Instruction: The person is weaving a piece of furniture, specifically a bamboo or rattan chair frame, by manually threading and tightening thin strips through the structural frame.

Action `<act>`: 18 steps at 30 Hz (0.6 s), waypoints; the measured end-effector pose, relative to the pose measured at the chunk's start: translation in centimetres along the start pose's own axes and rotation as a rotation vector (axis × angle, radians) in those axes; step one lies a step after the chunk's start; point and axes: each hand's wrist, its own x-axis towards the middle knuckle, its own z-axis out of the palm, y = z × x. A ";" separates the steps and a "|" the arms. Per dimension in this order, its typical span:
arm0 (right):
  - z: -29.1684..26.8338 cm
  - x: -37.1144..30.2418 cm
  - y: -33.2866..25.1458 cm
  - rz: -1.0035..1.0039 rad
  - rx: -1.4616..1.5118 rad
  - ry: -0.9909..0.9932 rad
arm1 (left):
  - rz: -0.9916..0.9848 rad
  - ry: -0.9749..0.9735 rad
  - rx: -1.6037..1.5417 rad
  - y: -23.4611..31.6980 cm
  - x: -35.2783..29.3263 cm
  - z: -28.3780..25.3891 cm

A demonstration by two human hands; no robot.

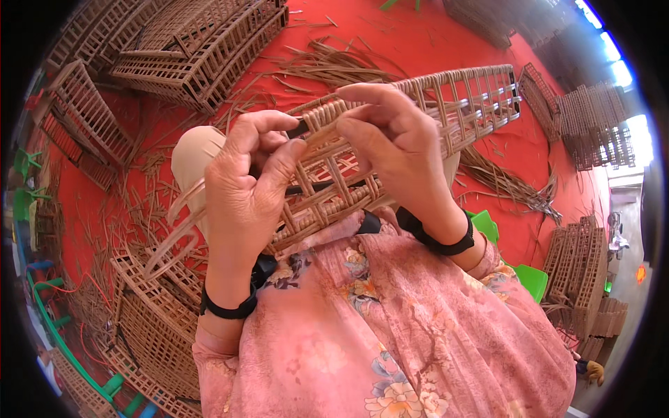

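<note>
A long woven wicker frame [481, 104] with an open lattice lies across my lap, its far end up to the right. My left hand [240, 177] is at its left end, thumb and forefinger pinched on a pale wicker strip at the wrapped rim. My right hand [404, 150] pinches the same wicker strip [320, 145] a little to the right, thumb against forefinger. Between my fingertips the rim shows tight wrapped coils [324, 115] beside a short dark bare section. Loose strip ends [174, 244] stick out to the left below my left hand.
Stacked wicker baskets [202, 63] stand at the far left. More woven baskets [160, 334] lie at the near left, and others [578, 272] at the right. Bundles of loose strips [341, 63] and scraps lie on the red floor covering [390, 28]. A green plastic stool [529, 279] shows beside me.
</note>
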 end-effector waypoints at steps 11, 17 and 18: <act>0.6 0.5 1.0 -0.229 -0.659 -0.323 | 0.052 0.045 0.424 -0.3 0.0 1.2; 0.5 0.4 2.1 -0.260 -0.380 -0.065 | 0.044 0.032 0.369 0.2 0.3 1.4; 0.5 0.5 2.1 -0.257 -0.377 -0.063 | 0.045 0.032 0.370 0.4 0.4 1.4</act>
